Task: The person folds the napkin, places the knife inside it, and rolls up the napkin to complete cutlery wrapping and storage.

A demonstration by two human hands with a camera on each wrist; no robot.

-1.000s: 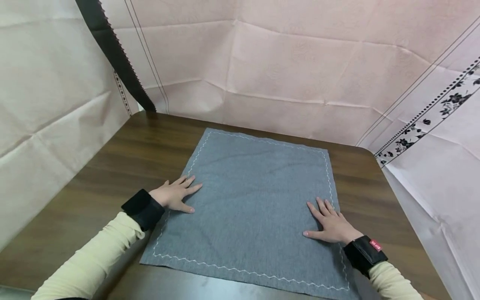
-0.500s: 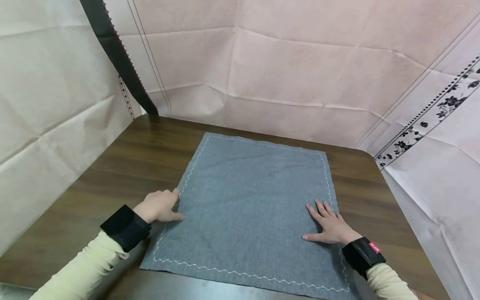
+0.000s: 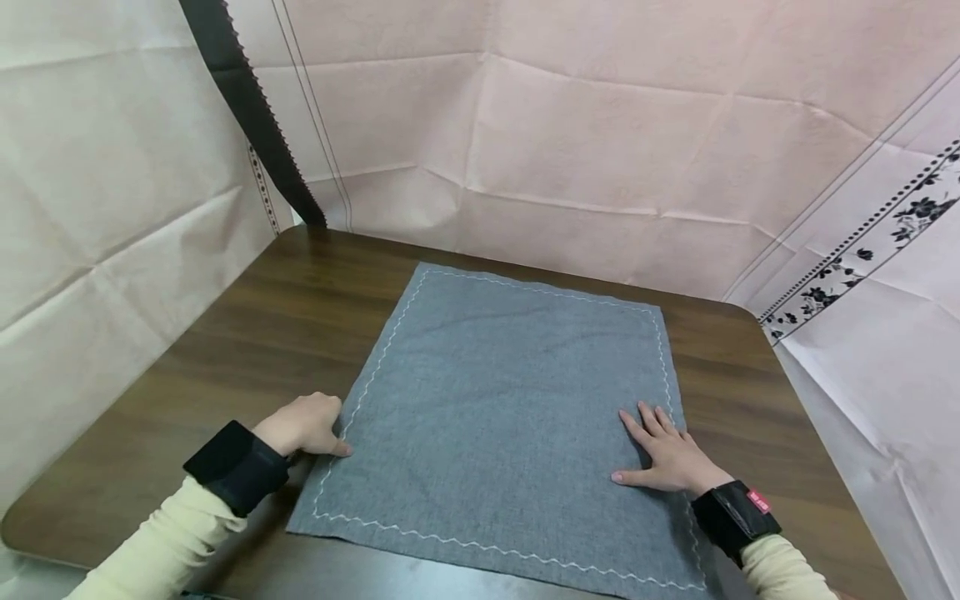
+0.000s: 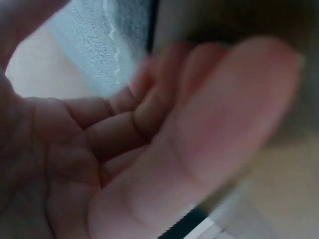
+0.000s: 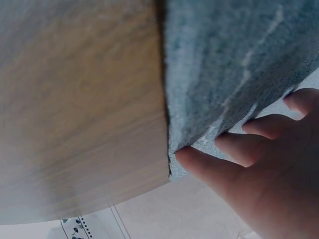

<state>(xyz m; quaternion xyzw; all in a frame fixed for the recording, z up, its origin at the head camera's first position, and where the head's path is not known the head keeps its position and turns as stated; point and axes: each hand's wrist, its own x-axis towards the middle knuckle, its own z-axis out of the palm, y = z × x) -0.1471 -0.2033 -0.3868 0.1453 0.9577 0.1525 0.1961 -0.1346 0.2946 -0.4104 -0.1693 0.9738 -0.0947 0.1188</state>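
Observation:
A blue-grey cloth [image 3: 510, 417] with a white wavy stitched line near its borders lies spread flat on the wooden table. At its left edge is my left hand [image 3: 303, 427], the thumb reaching over the stitching and the other fingers bent beside the edge. In the left wrist view, the cloth [image 4: 94, 30] shows through a gap between thumb and bent fingers [image 4: 229, 109]. My right hand [image 3: 671, 458] rests spread on the cloth near its right edge. Its fingertips touch the fabric, slightly rucked up in the right wrist view.
The brown wood-grain table [image 3: 262, 333] has rounded corners and extends past the cloth on both sides. Pale creased sheeting [image 3: 585, 150] hangs behind and at the sides. A dark band [image 3: 255, 108] runs down it to the table's back left corner.
My left hand, earlier flat with fingers spread on the cloth, has slid left and toward me to the edge, its fingers bending. The right hand stays in place on the cloth.

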